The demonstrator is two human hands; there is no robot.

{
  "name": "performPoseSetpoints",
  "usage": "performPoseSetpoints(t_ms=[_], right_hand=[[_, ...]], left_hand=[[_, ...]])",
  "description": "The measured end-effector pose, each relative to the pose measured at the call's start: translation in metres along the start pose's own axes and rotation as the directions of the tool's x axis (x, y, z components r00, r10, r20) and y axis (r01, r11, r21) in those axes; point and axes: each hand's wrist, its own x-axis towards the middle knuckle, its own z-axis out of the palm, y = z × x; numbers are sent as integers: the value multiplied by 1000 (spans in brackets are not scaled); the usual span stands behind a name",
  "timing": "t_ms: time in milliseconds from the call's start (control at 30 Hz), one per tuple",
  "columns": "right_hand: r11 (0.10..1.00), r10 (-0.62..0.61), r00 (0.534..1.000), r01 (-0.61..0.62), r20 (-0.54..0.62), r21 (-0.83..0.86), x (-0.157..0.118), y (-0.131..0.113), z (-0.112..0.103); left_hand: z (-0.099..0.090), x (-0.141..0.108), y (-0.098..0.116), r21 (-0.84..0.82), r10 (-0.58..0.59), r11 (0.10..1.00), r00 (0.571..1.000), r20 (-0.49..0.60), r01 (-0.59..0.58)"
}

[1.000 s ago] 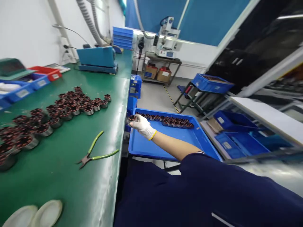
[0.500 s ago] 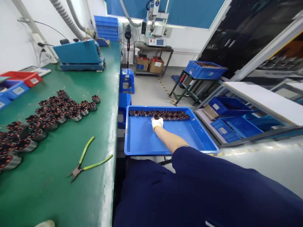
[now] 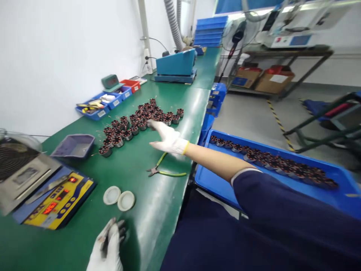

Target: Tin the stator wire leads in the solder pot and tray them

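Note:
Several copper-wound motor stators (image 3: 142, 116) stand grouped on the green bench, thin wire ends sticking up from some. My right hand (image 3: 169, 137), in a white glove with a yellow cuff edge, reaches over the bench at the near side of this group. Its fingers are spread and hold nothing. Below it lie green-handled cutting pliers (image 3: 158, 171), jaws to the left. My left hand (image 3: 108, 248), also white-gloved, is at the bottom with its fingers curled together near two small round pale dishes (image 3: 126, 201). Dark patches show at its fingertips; what it grips cannot be made out.
A blue tray (image 3: 220, 184) with rows of stators stands right of the bench, lower than its top. A yellow-blue device with red digits (image 3: 58, 199) and a purple tray (image 3: 75, 146) are at left. Small blue bins (image 3: 94, 113) line the wall.
My right hand has left the stators in the blue tray and swung left over the bench, now spread. The view has turned left, bringing my left hand, the dishes and the device into sight.

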Motion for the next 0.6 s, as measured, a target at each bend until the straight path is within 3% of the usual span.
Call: performPoseSetpoints(t_ms=[67, 133, 200, 367, 500, 600], right_hand=[[973, -127, 968, 164, 219, -161, 52, -20, 27], [924, -94, 927, 217, 362, -315, 88, -35, 50], [881, -54, 898, 248, 437, -402, 106, -44, 68], [854, 31, 916, 184, 401, -487, 106, -49, 79], [866, 17, 920, 182, 391, -466, 99, -52, 65], [888, -37, 920, 209, 390, -408, 81, -70, 48]], left_hand=[[1, -4, 5, 17, 9, 1000, 1000, -12, -8], [0, -7, 10, 24, 46, 999, 998, -40, -45], [-2, -9, 13, 14, 89, 996, 994, -57, -89], [-4, -14, 14, 0, 146, 989, 989, -20, -146], [0, -24, 14, -10, 182, 983, 983, 15, -182], [0, -29, 16, -87, 197, 976, 980, -39, -200]])
